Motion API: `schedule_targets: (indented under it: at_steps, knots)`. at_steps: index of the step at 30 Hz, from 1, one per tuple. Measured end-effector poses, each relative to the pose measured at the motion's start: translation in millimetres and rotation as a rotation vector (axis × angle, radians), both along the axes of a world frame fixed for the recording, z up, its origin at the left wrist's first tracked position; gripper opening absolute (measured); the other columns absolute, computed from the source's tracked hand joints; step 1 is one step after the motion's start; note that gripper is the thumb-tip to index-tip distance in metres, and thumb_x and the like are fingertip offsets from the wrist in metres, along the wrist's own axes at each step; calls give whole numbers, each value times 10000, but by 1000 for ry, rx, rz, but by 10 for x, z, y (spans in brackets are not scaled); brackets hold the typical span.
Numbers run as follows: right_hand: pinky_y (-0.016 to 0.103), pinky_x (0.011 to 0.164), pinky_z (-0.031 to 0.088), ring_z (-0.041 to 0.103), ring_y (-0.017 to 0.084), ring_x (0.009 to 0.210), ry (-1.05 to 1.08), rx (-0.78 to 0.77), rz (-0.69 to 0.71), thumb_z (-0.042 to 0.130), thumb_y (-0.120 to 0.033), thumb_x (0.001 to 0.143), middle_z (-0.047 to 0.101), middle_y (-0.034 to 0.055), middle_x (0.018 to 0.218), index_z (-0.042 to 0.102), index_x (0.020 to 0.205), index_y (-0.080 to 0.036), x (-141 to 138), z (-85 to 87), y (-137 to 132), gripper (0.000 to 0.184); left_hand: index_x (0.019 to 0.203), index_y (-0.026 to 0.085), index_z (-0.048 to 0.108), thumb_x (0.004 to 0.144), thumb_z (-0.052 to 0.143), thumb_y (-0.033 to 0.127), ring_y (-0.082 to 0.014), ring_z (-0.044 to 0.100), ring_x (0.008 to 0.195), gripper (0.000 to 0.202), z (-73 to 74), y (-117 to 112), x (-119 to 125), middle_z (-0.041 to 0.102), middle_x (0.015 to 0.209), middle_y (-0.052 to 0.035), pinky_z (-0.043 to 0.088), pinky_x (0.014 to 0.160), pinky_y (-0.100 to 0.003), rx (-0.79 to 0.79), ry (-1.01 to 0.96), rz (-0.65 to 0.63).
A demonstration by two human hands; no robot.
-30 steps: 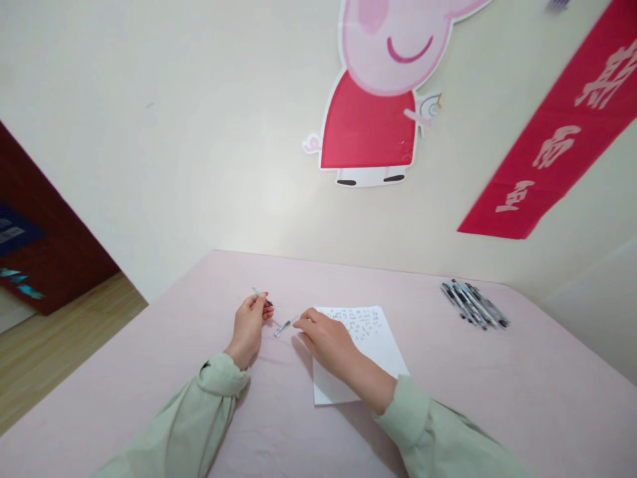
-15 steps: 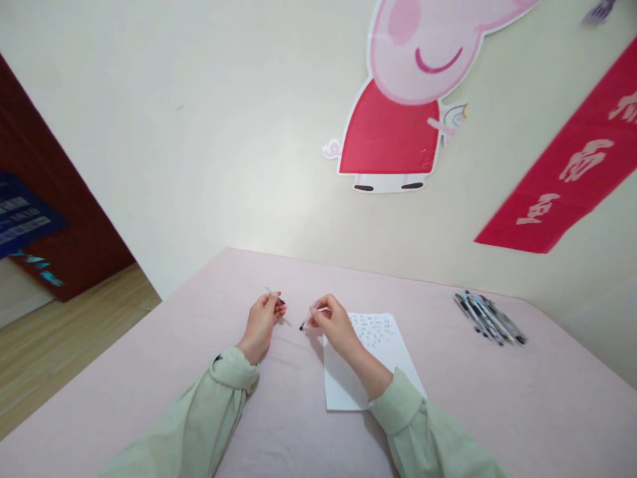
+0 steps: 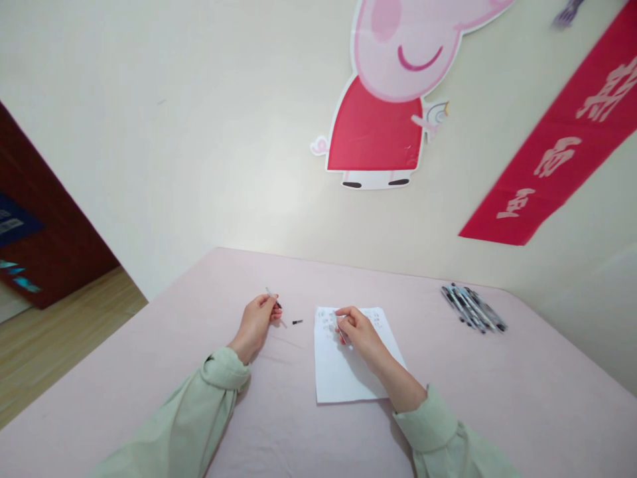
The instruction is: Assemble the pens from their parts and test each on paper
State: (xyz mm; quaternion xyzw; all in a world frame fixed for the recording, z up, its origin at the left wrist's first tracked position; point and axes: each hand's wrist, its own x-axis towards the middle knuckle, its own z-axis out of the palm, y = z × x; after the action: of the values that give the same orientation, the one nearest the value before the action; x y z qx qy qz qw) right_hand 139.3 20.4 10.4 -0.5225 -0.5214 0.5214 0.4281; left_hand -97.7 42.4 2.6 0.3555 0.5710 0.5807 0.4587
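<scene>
My left hand (image 3: 259, 320) is closed, pinching a slim pen (image 3: 278, 303) with a pale end pointing up and a dark part by the fingertips. Just to its right a small black piece (image 3: 297, 322), which looks like a pen cap, lies on the pink table. Over the upper part of a white sheet of paper (image 3: 343, 378) with handwriting, my right hand (image 3: 359, 330) is closed around a thin, pen-like object, mostly hidden by the fingers. Whether its tip touches the paper, I cannot tell.
A pile of several pens (image 3: 472, 308) lies at the back right of the pink table (image 3: 279, 411). Behind the table rises a pale wall (image 3: 223, 166) with a pig cut-out (image 3: 375, 136) and a red banner (image 3: 542, 156).
My right hand has moved right, from beside the paper to over its writing. The small black piece is now on the table, out of the right hand. My left hand keeps its pinch.
</scene>
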Motion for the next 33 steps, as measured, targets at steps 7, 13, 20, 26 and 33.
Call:
schedule_targets:
  at_steps: [7,13,20,26,33]
  knots:
    - [225,441,350,481,118,438,44,22,-22,570,-318,689,460,-104,440,554,949,-185,-17,-52,-23,293,714,175,621,671,658,365,-131,486,354,198,-42,1,41,553,426,37,339,415,-240,-23,260,-95]
    - [223,447,353,474,102,425,88,31,-2,581,-291,703,475,-100,456,573,956,-185,7,-66,-37,275,776,197,644,675,683,282,-146,471,421,138,-20,17,63,507,447,67,291,505,-256,39,512,-74]
    - [228,447,372,490,121,454,91,20,-7,573,-299,699,451,-104,442,574,966,-176,23,-100,-8,293,882,204,622,830,547,237,-207,551,772,97,140,-222,166,595,863,-44,372,692,-307,230,1087,-171]
    - [227,490,402,538,120,509,175,-8,-29,581,-269,700,505,-81,503,588,1049,-160,63,-63,-28,366,811,185,631,831,527,144,-244,530,901,114,181,-318,297,605,945,-88,394,775,-360,205,1441,-366]
    - [260,602,506,628,116,605,358,-119,-22,653,-279,689,631,-20,767,576,1130,-209,84,34,-72,453,821,197,571,833,472,144,-223,546,815,113,161,-314,335,597,852,-65,407,741,-335,273,1252,-307]
